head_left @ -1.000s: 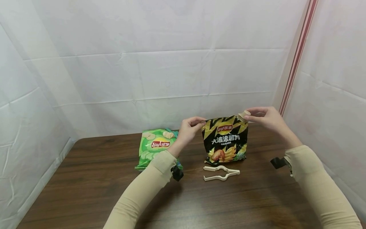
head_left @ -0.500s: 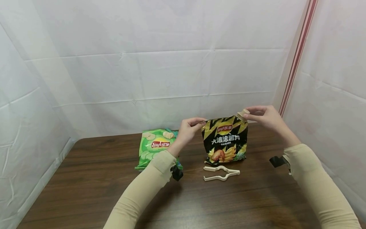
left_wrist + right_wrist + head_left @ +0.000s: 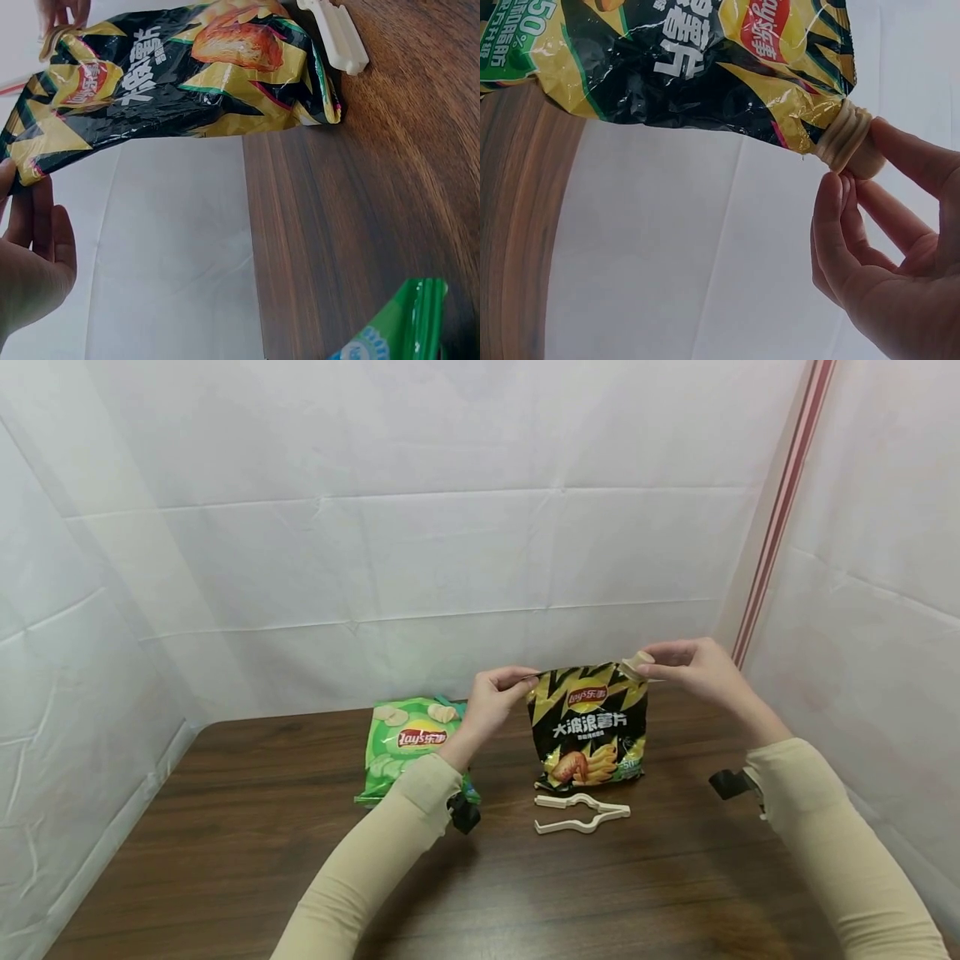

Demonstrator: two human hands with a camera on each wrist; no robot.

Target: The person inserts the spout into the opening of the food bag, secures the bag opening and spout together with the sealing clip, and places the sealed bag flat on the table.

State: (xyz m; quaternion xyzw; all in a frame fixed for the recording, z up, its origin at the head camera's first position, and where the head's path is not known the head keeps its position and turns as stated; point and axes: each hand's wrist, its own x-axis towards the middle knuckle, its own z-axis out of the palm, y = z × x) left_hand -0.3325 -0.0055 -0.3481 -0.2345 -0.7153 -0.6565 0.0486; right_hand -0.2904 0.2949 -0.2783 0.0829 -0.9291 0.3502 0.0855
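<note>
A black and yellow chip bag [image 3: 588, 727] stands upright near the back of the table, its printed front facing me. My left hand [image 3: 489, 703] pinches the bag's top left corner between thumb and fingers. At the top right corner sits a beige ridged, cap-like piece [image 3: 847, 139], tilted outward. My right hand [image 3: 693, 668] pinches its round end between thumb and fingertips. In the right wrist view, the bag's corner meets the ridged end; whether it goes inside is hidden. An off-white bag clip [image 3: 583, 814], spread apart, lies on the table just before the bag.
A green chip bag [image 3: 408, 747] lies to the left, partly behind my left forearm. Beneath everything is a dark wooden table [image 3: 247, 835]. White sheeting [image 3: 450, 552] hangs behind the table and at both sides. Each wrist wears a black strap mount.
The beige piece has tilted slightly at the corner, and the black bag has shifted very slightly left. Both hands keep their pinch; the bag clip and green bag stay put.
</note>
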